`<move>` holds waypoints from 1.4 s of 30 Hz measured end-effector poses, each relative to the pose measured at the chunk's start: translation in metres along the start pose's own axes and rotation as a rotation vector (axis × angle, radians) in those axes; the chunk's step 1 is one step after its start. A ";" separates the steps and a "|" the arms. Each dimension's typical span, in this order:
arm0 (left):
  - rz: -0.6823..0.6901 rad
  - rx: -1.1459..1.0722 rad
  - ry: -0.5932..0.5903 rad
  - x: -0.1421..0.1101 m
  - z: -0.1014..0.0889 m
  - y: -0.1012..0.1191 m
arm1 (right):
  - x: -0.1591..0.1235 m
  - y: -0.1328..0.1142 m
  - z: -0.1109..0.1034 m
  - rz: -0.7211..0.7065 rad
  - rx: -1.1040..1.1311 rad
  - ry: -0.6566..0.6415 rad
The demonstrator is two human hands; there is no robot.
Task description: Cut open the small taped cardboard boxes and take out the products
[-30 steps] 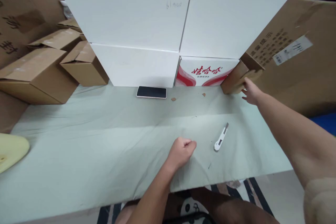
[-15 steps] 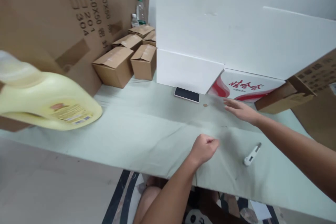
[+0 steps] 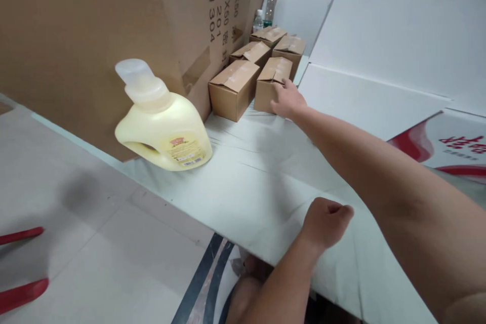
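My right hand [image 3: 289, 100] reaches across to a small brown cardboard box [image 3: 278, 70], its fingers apart at the box's front right corner. They look to be touching the box, though a firm grip does not show. Nearer the table's front edge, my left hand [image 3: 327, 223] is curled into a fist, with nothing visible in it. Another small cardboard box [image 3: 236, 83] stands just left of the reached one, and several similar boxes are grouped behind. A pale yellow jug [image 3: 167, 131] with a translucent cap stands upright farther left.
A large printed carton [image 3: 170, 25] walls off the left side. Two clear bottles, one of them a green-capped bottle [image 3: 270, 5], stand behind the small boxes. White panels [image 3: 398, 25] and a red-and-white box [image 3: 429, 142] border the right. The pale cloth-covered table [image 3: 243, 172] ends over the floor.
The view has turned left. My right hand has gone from above the table beside the phone to the small box. My left fist stays closed. The phone and white tool no longer show.
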State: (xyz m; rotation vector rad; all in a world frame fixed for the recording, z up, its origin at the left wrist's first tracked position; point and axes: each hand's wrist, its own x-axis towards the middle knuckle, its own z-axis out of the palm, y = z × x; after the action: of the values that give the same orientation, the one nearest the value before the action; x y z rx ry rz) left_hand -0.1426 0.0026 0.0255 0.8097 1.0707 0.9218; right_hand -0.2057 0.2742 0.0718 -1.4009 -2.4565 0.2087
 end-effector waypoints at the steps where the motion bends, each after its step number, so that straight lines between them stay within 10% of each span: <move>1: 0.005 -0.018 -0.002 0.002 -0.003 0.000 | 0.011 -0.001 0.004 0.017 -0.015 0.003; 8: 0.026 -0.084 -0.005 0.011 -0.003 -0.006 | 0.045 0.002 0.009 0.049 -0.084 -0.026; 13: 0.025 -0.104 0.040 0.006 -0.004 -0.001 | 0.009 -0.009 -0.005 -0.031 -0.156 -0.051; 18: 0.328 -0.164 0.436 -0.004 -0.019 0.006 | -0.093 0.012 -0.019 -0.209 -0.066 0.085; 24: 0.646 -0.261 1.035 -0.006 -0.045 0.003 | -0.293 0.097 -0.043 -0.149 0.340 0.418; 26: 0.698 -0.158 0.959 -0.001 -0.043 0.001 | -0.360 0.120 -0.042 0.053 0.547 0.541; 32: 0.716 0.254 0.017 0.014 -0.003 -0.019 | -0.470 0.145 -0.023 0.534 0.917 0.765; 39: 0.885 0.343 -0.079 0.038 0.021 -0.041 | -0.486 0.186 -0.061 0.799 0.623 0.727; 42: 0.906 0.350 -0.022 0.044 0.028 -0.046 | -0.496 0.205 -0.077 1.044 0.142 0.360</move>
State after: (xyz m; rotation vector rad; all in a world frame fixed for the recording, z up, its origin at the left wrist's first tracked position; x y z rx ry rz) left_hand -0.0970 0.0211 -0.0237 1.6597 0.8395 1.4834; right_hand 0.2229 -0.0489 -0.0062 -2.2632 -1.2219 0.3000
